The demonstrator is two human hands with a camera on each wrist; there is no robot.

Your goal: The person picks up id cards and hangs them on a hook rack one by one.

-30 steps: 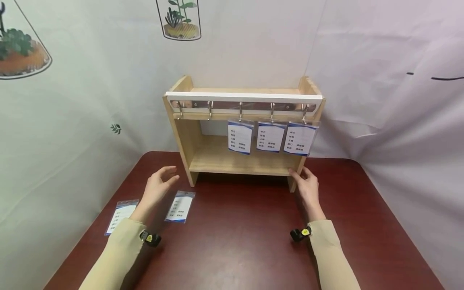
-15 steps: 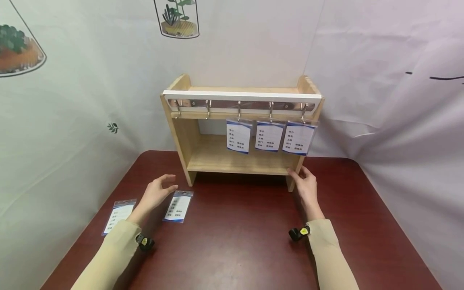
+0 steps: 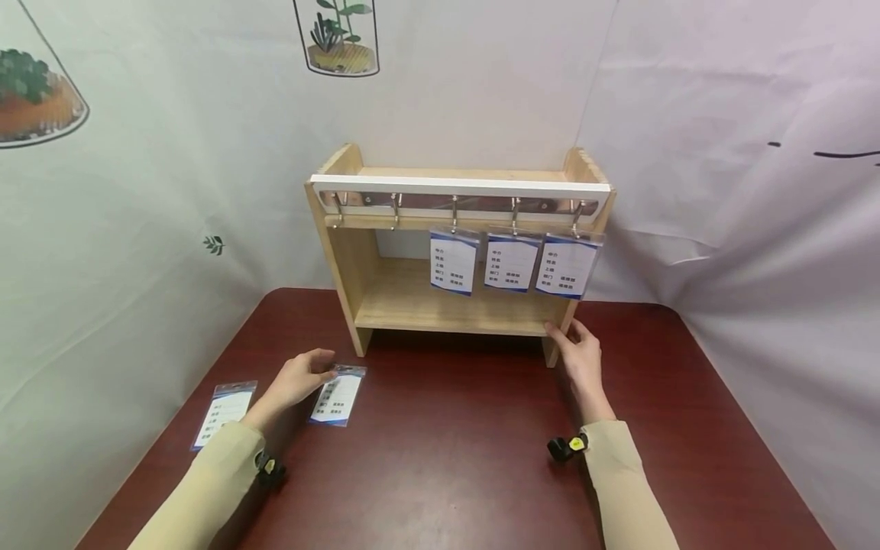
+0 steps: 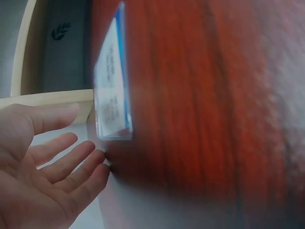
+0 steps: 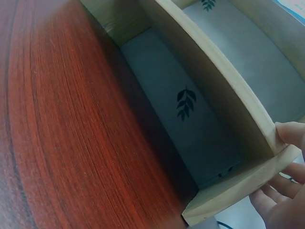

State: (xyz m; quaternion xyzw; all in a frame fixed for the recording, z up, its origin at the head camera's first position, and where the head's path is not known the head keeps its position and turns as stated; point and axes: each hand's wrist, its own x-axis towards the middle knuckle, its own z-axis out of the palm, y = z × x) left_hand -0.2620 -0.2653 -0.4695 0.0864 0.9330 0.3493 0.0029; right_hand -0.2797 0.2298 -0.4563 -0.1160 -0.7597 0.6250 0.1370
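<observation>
My left hand (image 3: pixel 297 379) reaches low over the upper end of a clear-sleeved name badge (image 3: pixel 337 401) lying on the table. In the left wrist view its fingers (image 4: pixel 81 174) are spread and loosely bent, with the badge (image 4: pixel 110 95) just beyond the fingertips. My right hand (image 3: pixel 584 363) grips the right side panel of a small wooden shelf (image 3: pixel 440 309), thumb in front and fingers behind the panel (image 5: pixel 238 193). Three more badges hang from metal hooks on the shelf's front: one near the middle (image 3: pixel 453 262), one beside it (image 3: pixel 512 263), and one at the right (image 3: pixel 567 266).
Another badge (image 3: pixel 223 416) lies farther left on the dark red table (image 3: pixel 440 458), close to my left forearm. The metal hook rail (image 3: pixel 488 205) runs along the shelf's upper front. A pale cloth wall (image 3: pixel 687 191) with printed plants stands behind and at both sides.
My left hand has come down and closer to the near badge, its fingertips now overlapping the badge's top end. The right hand keeps its grip on the shelf panel.
</observation>
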